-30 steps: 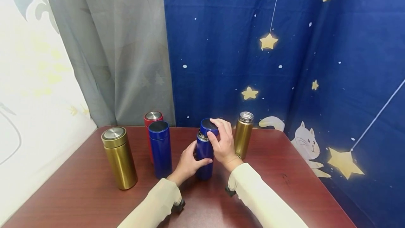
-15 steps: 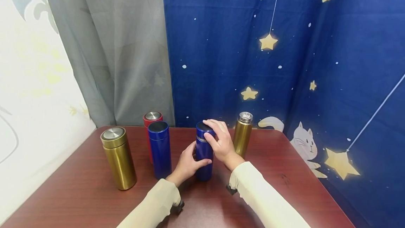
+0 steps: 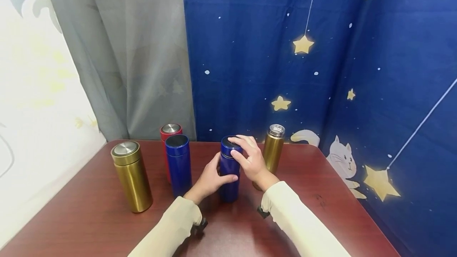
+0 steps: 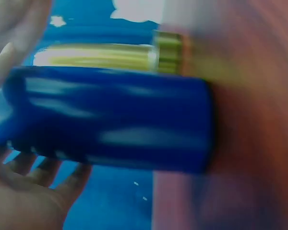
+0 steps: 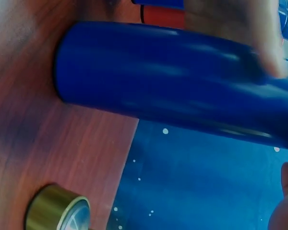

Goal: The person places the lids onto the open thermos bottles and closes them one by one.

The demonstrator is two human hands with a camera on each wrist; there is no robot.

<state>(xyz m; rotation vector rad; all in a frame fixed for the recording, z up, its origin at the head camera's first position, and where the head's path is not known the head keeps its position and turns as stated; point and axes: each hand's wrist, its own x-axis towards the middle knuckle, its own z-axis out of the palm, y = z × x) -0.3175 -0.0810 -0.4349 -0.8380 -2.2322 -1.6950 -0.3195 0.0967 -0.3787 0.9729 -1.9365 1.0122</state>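
Note:
A blue thermos flask (image 3: 229,185) stands upright on the table between both hands. My left hand (image 3: 210,178) grips its body, thumb across the front and fingers round the far side, as the left wrist view shows on the blue flask (image 4: 120,117). From above, my right hand (image 3: 252,160) holds the blue lid (image 3: 228,148), which sits on the flask's mouth with a thin seam below it. Behind that hand stands a gold flask (image 3: 273,152) without its lid, its steel mouth bare. A gold lid (image 5: 57,208) lies on the tabletop near it.
To the left stand a lidded blue flask (image 3: 179,165), a red flask (image 3: 170,131) partly behind it, and a lidded gold flask (image 3: 133,181). The reddish-brown table (image 3: 85,217) ends at a grey curtain (image 3: 153,58) and a starry blue curtain (image 3: 257,54).
My right hand has brought the tilted blue lid left and down onto the flask's mouth; the steel neck that showed is now covered. My left hand has kept its grip.

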